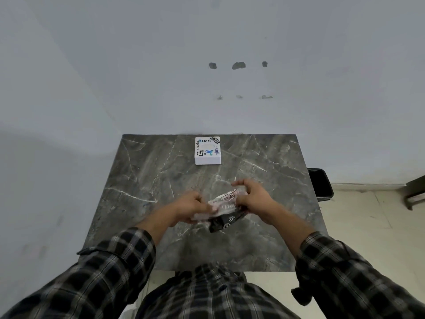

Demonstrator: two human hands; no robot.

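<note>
Over the middle of the dark marble table (161, 180) both hands hold a crumpled plastic packet (224, 203), white with print on top and black at its lower end. My left hand (193, 204) grips the packet's left end with curled fingers. My right hand (253, 196) grips the right end, fingers curled over the top edge. The packet's middle shows between the hands; motion blur hides its details. Both sleeves are dark plaid.
A white box (207, 150) with stickers, one reading "Dart", stands at the table's far edge against the pale wall. A black bin (320, 184) sits on the floor to the right of the table. Dark furniture (415, 189) shows at the far right edge.
</note>
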